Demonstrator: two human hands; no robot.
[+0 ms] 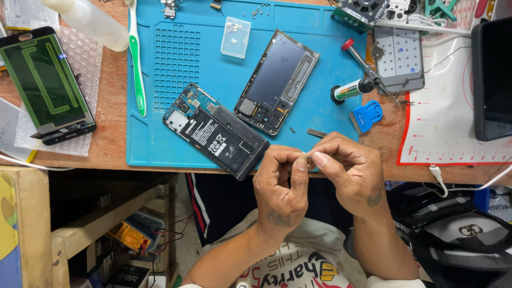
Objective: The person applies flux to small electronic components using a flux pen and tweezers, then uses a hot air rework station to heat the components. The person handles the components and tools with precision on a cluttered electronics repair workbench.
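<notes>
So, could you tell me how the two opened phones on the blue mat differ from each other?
The nearer phone shows a black battery and a blue circuit board at its far end; the farther phone frame shows a bare grey plate with no battery. The nearer one overhangs the blue mat beside the left hand; the farther one lies wholly on it. Both lie flat, tilted opposite ways.

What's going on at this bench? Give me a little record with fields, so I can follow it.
Setting: wooden workbench with a blue work mat
Left hand: pinching a tiny part at the fingertips
Right hand: pinching the same tiny part, too small to identify
Nearest item: opened phone with black battery, lying flat on the mat
Beside it: grey phone frame, tilted
Also on mat: green-and-white toothbrush, small clear box
Far left: screen panel on bubble wrap
Right of mat: blue scraper
</notes>
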